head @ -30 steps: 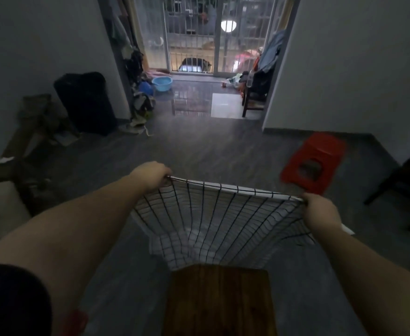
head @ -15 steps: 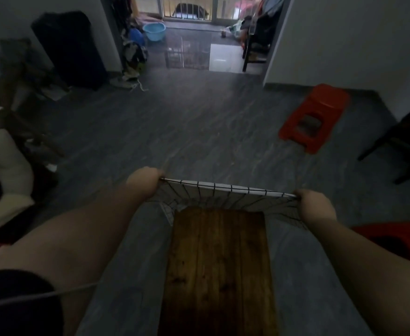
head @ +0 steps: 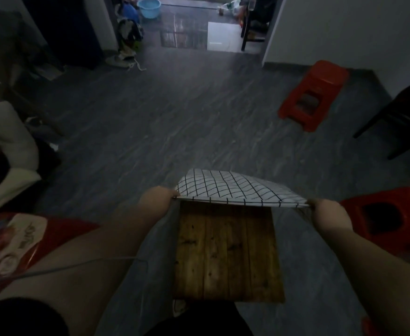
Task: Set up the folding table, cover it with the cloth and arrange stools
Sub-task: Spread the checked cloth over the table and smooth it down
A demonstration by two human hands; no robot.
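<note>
Since the earlier frame the checked cloth has billowed out past the far edge of the wooden bench, its near corners gripped by the left hand and right hand. Covering is under way: next, probably, draw it back and lower it squarely. The floor ahead lies open, with a red stool near on the right.

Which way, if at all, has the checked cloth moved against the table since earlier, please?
Yes. The cloth, earlier hanging beyond the far end of the table, now billows over that end.
</note>
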